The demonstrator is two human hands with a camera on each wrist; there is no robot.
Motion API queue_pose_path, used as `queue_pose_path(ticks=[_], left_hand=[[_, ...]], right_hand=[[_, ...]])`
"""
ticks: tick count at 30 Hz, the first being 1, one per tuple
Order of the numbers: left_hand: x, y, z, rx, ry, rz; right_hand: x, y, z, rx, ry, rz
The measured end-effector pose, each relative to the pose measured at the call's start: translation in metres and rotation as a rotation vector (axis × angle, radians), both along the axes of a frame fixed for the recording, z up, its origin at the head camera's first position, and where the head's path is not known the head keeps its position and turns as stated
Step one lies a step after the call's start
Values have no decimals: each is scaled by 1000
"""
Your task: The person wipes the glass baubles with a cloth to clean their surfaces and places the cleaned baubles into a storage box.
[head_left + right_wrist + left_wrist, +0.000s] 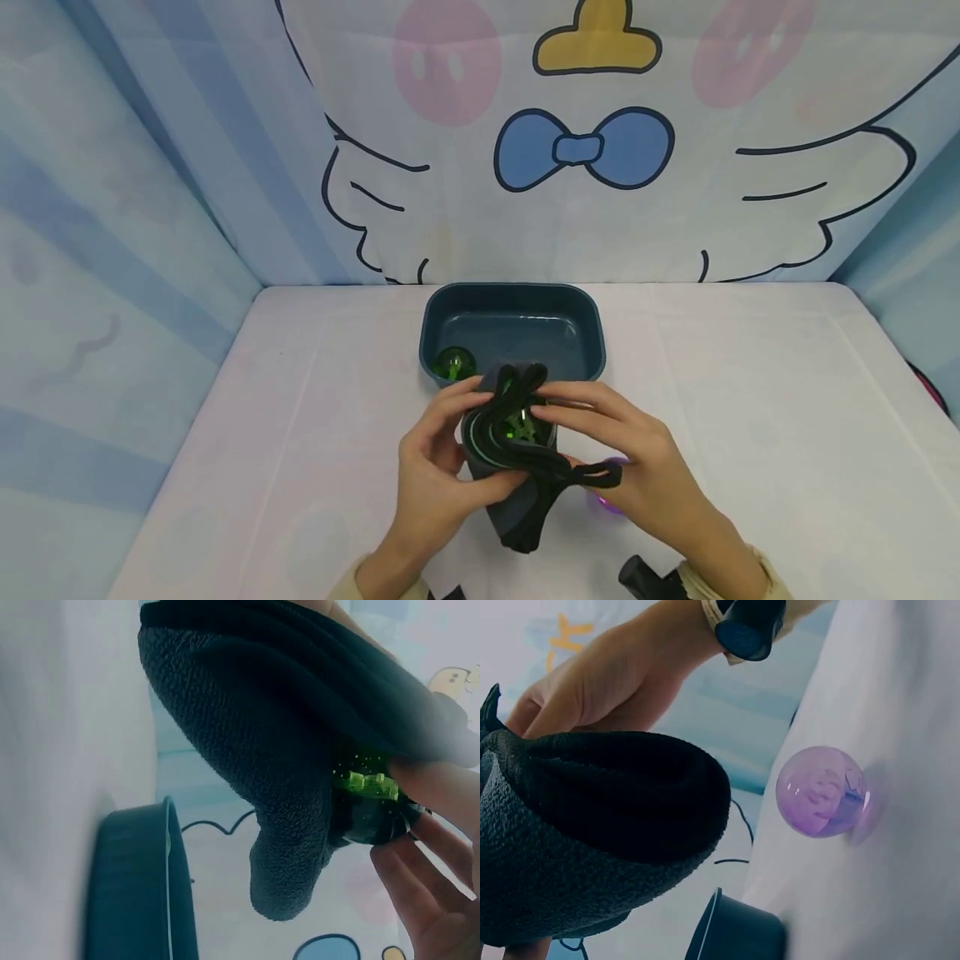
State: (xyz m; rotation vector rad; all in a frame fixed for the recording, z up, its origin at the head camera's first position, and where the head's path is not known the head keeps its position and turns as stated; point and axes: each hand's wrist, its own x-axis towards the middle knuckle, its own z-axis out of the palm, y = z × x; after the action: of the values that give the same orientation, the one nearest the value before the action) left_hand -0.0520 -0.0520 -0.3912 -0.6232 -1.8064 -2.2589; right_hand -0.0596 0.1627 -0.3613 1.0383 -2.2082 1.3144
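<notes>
Both hands hold a dark grey sock point(517, 508) just above the table, in front of a dark teal tray point(517, 290). My left hand point(442, 450) grips the sock's left side, thumb underneath. My right hand point(600, 425) pinches the stretched black cuff from the right. A green ball point(519, 427) sits in the sock's mouth; in the right wrist view this green ball point(367, 795) pokes out of the sock point(262, 750). The left wrist view shows the sock point(592, 840) from below, with the right hand point(607, 682) behind it.
A second green ball point(454, 364) lies in the tray's near left corner. A purple ball point(609, 500) rests on the white table point(750, 433) under my right hand, and the purple ball point(821, 791) shows large in the left wrist view. Cartoon-printed cloth walls enclose the table.
</notes>
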Motion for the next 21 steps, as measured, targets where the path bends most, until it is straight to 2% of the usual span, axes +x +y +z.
queue_pose_path(ticks=[4, 10, 13, 21], left_hand=[[0, -1, -2, 11, 5, -7], [0, -2, 0, 32, -30, -47], [0, -2, 1, 36, -63, -56], [2, 3, -2, 61, -32, -57]], right_hand=[[-3, -2, -2, 9, 71, 46], [-3, -6, -5, -5, 92, 9], [-2, -4, -7, -14, 22, -2], [2, -3, -4, -124, -272, -37]])
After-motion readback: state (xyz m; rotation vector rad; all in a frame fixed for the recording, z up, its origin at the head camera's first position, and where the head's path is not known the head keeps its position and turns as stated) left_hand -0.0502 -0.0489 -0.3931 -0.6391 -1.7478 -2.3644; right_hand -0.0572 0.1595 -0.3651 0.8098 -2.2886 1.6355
